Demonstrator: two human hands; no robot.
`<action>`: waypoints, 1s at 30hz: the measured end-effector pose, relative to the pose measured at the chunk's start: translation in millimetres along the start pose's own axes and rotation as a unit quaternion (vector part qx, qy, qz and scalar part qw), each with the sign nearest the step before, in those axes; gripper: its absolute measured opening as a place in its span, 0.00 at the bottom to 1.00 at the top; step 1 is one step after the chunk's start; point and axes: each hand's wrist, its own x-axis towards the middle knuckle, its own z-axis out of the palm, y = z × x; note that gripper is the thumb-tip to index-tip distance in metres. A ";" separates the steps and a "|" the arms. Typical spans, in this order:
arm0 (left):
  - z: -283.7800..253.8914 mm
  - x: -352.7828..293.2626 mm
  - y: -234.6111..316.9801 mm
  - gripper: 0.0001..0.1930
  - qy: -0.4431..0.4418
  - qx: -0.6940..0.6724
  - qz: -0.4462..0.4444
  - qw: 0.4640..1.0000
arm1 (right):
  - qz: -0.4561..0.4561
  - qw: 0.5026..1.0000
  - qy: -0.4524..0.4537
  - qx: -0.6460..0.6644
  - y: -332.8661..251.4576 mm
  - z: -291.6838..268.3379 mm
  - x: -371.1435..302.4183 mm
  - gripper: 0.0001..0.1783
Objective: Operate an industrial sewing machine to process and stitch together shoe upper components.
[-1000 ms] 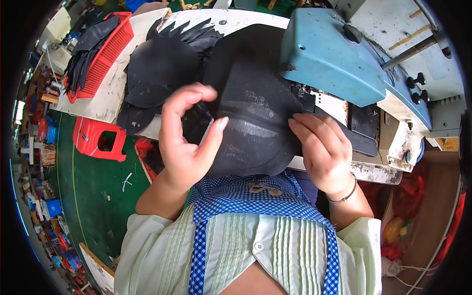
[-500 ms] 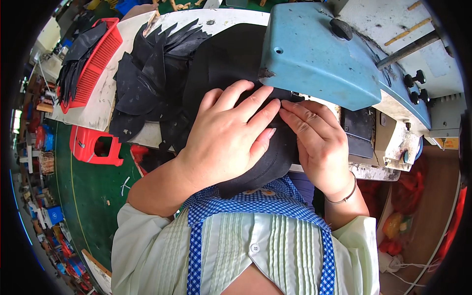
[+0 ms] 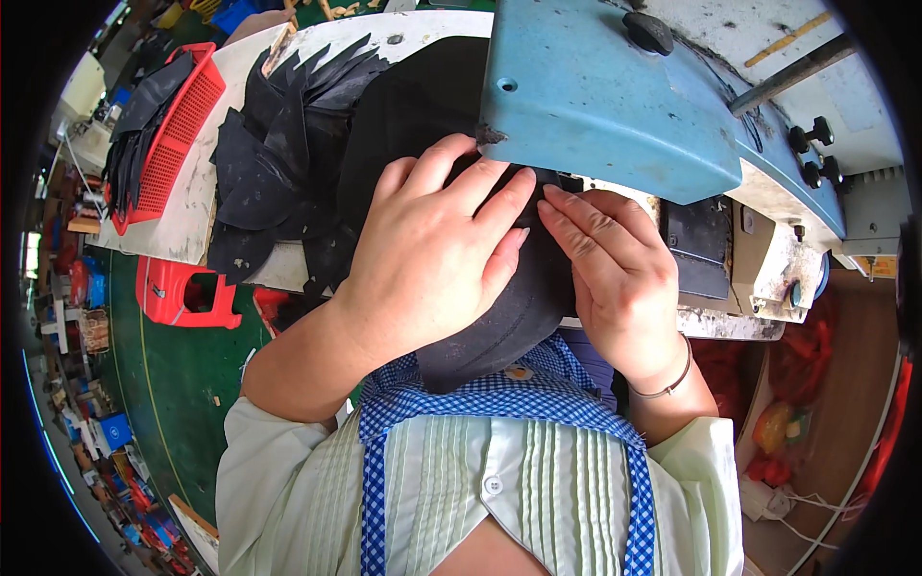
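Large, soft black sheet pieces (image 3: 504, 331) lie under both hands, with one rounded end hanging over the apron at my lap. My left hand (image 3: 432, 254) rests on this black material, palm down with its fingers spread, close to the lower left corner of a blue machine cover (image 3: 610, 110). Just below the cover, my right hand (image 3: 615, 278) is at the material's edge. Its fingers are pressed together and bent over the edge, and its thumb is mostly hidden. What lies under the cover is largely out of sight.
A heap of cut black pieces (image 3: 279, 154) covers the white table (image 3: 432, 23) to the left. Beyond it, a red basket (image 3: 178, 144) holds more black pieces. A red stool (image 3: 178, 298) stands on the green floor. Dark knobs (image 3: 814, 152) project from the machine at right.
The fingertips of my two hands have drawn slightly apart. My left hand sits a little higher and farther left in view. The whole scene, machine included, has shifted slightly left.
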 end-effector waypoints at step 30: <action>4.7 17.4 -21.9 0.14 0.012 -0.026 0.040 0.999 | 0.024 1.000 -0.001 0.011 -3.4 -2.2 0.0 0.23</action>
